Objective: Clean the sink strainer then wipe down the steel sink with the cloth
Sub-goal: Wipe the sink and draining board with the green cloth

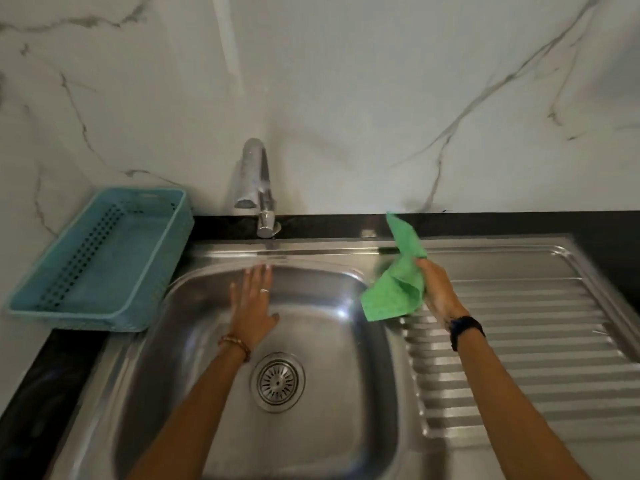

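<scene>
From the head view, the left hand (252, 303) reached flat, fingers straight, over the back of the steel sink (332, 306), holding nothing. The right hand (437, 289) gripped the green cloth (398, 289) above the sink's right rim, beside the draining board (519, 323). The strainer (277, 382) sat in the drain.

One cloth (394, 289), one strainer (277, 381), two hands.

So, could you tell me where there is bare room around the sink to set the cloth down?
The ribbed drainboard, right of the basin and past the right hand gripping the cloth, is bare. The basin floor around the strainer is free too. The back rim by the tap is tighter, with the left hand there. The basket fills the left counter.
</scene>
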